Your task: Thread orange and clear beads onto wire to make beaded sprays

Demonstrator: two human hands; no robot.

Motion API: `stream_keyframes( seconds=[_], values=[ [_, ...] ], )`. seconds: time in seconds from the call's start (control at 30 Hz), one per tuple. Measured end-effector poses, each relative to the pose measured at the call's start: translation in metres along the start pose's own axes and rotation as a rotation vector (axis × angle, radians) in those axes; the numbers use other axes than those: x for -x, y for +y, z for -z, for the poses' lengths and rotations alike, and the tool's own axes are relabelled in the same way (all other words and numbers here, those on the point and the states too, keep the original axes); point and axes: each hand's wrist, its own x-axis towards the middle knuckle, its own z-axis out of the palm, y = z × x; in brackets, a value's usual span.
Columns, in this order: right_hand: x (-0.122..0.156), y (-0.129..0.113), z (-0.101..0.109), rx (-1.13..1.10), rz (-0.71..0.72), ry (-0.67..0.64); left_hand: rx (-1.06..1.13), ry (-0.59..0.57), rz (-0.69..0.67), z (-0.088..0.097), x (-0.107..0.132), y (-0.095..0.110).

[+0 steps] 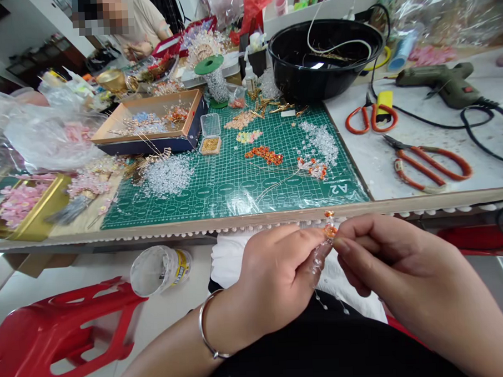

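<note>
My left hand (pixel 280 270), a silver bangle on its wrist, pinches a small orange-and-clear beaded ornament (pixel 330 229) between thumb and fingertips. Strands of clear beads (pixel 317 260) hang from it below the thumb. From the other side my right hand (pixel 388 255) presses thumb and forefinger together at the ornament's base; any wire there is too fine to make out. Both hands are above my lap, in front of the table edge. On the green cutting mat (pixel 218 198) beyond lie a beaded spray with long wire stems (pixel 313 168) and a pile of orange beads (pixel 265 155).
Clear bead piles (pixel 167 174), an open box (pixel 190 121) and a wire spool (pixel 216 81) stand on the table. A black basin (pixel 324 57), orange-handled pliers (pixel 434 164), scissors (pixel 371 116) and a glue gun (pixel 442 83) are right. A red stool (pixel 74 335) stands left; a person sits across.
</note>
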Motion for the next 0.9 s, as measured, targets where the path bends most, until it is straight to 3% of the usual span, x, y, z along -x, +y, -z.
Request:
stream_keyframes(
  seconds=[0.23,0.4,0.6,0.73,0.9],
  values=[
    [-0.008,-0.001,0.004,-0.154,-0.171,-0.160,-0.075,-0.006,-0.093,0.002,-0.001,-0.002],
    [-0.016,0.010,0.008,-0.308,-0.268,-0.282,-0.046,-0.038,-0.043,0.005,0.000,-0.002],
    [-0.025,0.015,0.015,-0.418,-0.180,-0.320,0.238,-0.078,0.006,0.009,-0.002,-0.001],
    [-0.024,0.007,0.018,-0.326,-0.173,-0.370,0.325,-0.128,0.090,0.009,-0.001,-0.002],
    [-0.024,0.001,0.019,-0.191,-0.145,-0.316,0.306,-0.174,0.178,0.010,-0.003,-0.001]
  ],
)
